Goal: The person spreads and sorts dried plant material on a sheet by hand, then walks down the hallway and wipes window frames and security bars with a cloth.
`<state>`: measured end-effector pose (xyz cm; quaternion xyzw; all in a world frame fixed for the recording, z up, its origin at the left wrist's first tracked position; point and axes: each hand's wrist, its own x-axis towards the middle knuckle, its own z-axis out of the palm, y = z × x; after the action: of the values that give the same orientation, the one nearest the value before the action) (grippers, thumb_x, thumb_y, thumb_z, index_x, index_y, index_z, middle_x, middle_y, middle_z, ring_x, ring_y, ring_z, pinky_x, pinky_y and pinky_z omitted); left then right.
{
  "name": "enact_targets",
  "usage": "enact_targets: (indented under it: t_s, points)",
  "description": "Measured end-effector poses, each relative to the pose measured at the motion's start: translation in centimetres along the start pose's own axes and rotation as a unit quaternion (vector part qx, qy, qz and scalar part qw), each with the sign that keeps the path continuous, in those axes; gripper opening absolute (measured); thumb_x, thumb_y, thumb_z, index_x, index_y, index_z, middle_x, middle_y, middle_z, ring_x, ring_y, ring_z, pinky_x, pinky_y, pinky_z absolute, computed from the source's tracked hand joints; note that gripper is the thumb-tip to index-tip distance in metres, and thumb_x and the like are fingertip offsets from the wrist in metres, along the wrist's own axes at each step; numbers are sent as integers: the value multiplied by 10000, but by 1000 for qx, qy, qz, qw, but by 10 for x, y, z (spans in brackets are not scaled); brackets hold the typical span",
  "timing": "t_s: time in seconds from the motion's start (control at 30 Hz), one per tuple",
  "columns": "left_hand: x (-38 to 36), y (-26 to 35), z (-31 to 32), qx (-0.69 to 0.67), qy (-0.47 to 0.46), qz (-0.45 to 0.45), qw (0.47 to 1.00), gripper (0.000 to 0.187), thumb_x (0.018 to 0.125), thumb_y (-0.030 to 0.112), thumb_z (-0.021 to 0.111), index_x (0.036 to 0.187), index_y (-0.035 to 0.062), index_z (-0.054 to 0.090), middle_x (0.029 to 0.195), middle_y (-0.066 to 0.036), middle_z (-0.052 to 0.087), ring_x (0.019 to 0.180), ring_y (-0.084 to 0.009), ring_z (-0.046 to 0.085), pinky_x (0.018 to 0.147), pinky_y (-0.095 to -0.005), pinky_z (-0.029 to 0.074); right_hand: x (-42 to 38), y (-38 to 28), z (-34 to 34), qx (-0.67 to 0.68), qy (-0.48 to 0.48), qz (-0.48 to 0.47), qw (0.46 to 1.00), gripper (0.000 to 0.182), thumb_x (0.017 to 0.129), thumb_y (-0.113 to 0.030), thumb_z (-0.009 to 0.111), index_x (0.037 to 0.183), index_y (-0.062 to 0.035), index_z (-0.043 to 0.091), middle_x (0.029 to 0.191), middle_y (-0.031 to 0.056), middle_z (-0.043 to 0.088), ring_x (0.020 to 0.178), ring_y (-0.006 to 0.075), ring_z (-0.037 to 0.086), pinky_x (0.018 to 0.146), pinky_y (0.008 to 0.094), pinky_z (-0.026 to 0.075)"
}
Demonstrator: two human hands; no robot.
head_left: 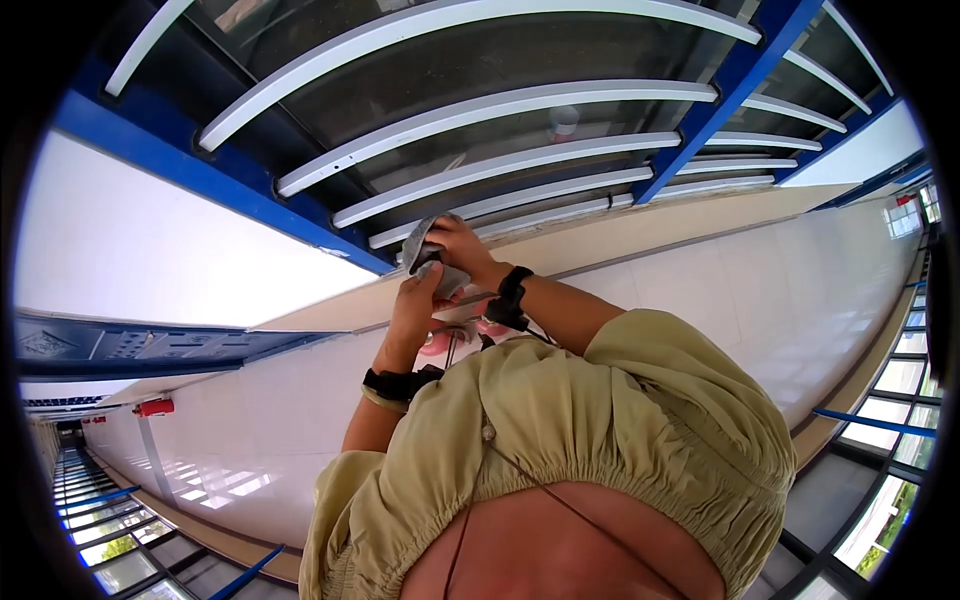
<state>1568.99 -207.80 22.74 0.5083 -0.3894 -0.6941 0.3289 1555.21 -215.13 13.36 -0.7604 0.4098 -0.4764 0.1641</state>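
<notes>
A crumpled grey cloth (417, 243) is bunched between my two hands, close in front of the barred window's lower left corner. My right hand (462, 248) grips its upper part with curled fingers. Just below, my left hand (414, 303) pinches the lower part, thumb pointing up. A dark patch shows in the folds between the hands; I cannot make out what it is. Both wrists wear black bands, the right wristband (512, 290) and the left wristband (400, 384).
White window bars (520, 100) on a blue frame (690, 135) stand ahead, with a ledge below. A paper-cup-like object (563, 123) shows behind the glass. A blue door (130, 345) is at left. Red fire extinguishers (154, 407) stand along the tiled corridor floor (250, 440). My pink shoes (436, 345) are below.
</notes>
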Motion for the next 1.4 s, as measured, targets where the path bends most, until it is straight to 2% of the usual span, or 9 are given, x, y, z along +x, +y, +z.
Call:
enact_targets:
  t_s: [0.2, 0.33, 0.37, 0.47, 0.6, 0.93, 1.13, 1.23, 1.4]
  points:
    - [3, 30, 31, 80, -66, 117, 988, 383, 974, 347, 574, 1007, -19, 684, 886, -78, 696, 749, -150, 639, 744, -284, 531, -29, 16, -140, 131, 256, 309, 907, 336, 791, -16, 640, 1127, -12, 623, 1001, 152, 651, 919, 335, 635, 853, 384, 504]
    - [34, 33, 105, 134, -192, 152, 960, 422, 981, 352, 568, 977, -53, 685, 855, -69, 690, 771, -140, 627, 747, -296, 517, -77, 61, -206, -140, 442, 336, 820, 404, 748, -50, 725, 1128, 6, 599, 934, 100, 624, 913, 268, 629, 815, 359, 518]
    - [40, 36, 123, 178, -218, 155, 947, 421, 983, 349, 566, 976, -55, 684, 847, -66, 689, 772, -134, 625, 743, -294, 513, -89, 68, -214, -49, 403, 288, 867, 382, 794, -101, 718, 1139, -12, 581, 936, 84, 626, 924, 258, 634, 776, 349, 523]
    - [45, 50, 166, 280, -288, 166, 901, 414, 986, 340, 560, 975, -57, 680, 824, -58, 685, 769, -118, 615, 731, -290, 500, -99, 53, -229, 339, 331, 543, 694, 308, 924, -265, 620, 1158, -65, 606, 1024, 99, 654, 925, 257, 628, 833, 402, 514]
    - [54, 47, 188, 311, -311, 207, 874, 423, 985, 355, 551, 950, -49, 672, 752, -63, 665, 710, -107, 567, 694, -293, 479, -73, 45, -242, 607, 289, 364, 644, 423, 995, -485, 430, 1235, -156, 543, 1213, 75, 611, 1014, 243, 577, 915, 418, 443]
    - [107, 47, 219, 373, -176, 254, 875, 456, 970, 390, 557, 866, -47, 638, 670, -133, 620, 621, -216, 601, 625, -338, 487, -16, 172, -272, 791, 385, 36, 474, 293, 896, -118, 451, 1089, 9, 631, 1131, 180, 659, 1069, 319, 618, 1003, 491, 464]
    - [112, 36, 208, 332, -157, 243, 898, 484, 959, 410, 562, 828, -51, 634, 675, -162, 624, 628, -257, 618, 619, -362, 483, -13, 218, -220, 654, 508, 191, 527, 373, 963, -309, 458, 1133, -24, 628, 1137, 155, 658, 1047, 322, 622, 971, 467, 491]
    - [110, 34, 196, 323, -144, 235, 905, 505, 950, 427, 561, 783, -45, 632, 664, -188, 617, 614, -302, 612, 601, -388, 469, -26, 252, -240, 767, 326, 23, 552, 403, 974, -376, 444, 1156, -63, 621, 1181, 130, 641, 1063, 329, 608, 957, 479, 494]
    - [110, 36, 183, 388, -169, 202, 883, 482, 983, 414, 530, 908, -46, 650, 728, -119, 659, 686, -174, 634, 662, -321, 501, -6, 235, -245, 660, 487, 93, 564, 452, 971, -416, 440, 1230, -77, 589, 1247, 123, 614, 1153, 323, 566, 1044, 477, 423]
